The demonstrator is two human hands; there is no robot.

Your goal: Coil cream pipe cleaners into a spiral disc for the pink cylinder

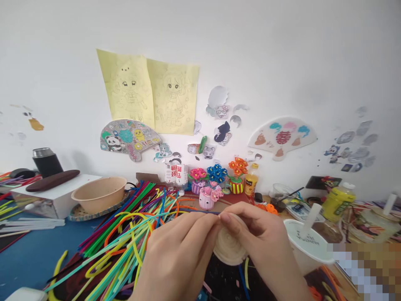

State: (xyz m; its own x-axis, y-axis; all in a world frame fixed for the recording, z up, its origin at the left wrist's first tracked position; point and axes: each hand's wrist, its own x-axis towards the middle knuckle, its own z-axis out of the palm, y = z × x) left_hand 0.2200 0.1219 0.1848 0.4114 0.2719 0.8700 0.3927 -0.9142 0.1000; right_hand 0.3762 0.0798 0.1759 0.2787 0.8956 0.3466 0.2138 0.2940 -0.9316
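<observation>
A cream round piece (230,244), wound in a flat spiral that looks like coiled pipe cleaner, is held up between my hands. My right hand (260,240) grips it from the right, thumb and fingers closed at its upper edge. From the left, my left hand (184,246) pinches at the same upper edge, with its fingertips against those of the right hand. What lies exactly between the fingertips is hidden. Beneath and to the left of my left hand spreads a pile of colourful pipe cleaners (125,246).
Pipe-cleaner flowers in small pots, one with blue blooms (216,172), stand behind my hands. At left are a beige bowl (98,194) and a thermos (46,162). At right stand a lidded cup with a straw (308,238) and a yellow bottle (338,201).
</observation>
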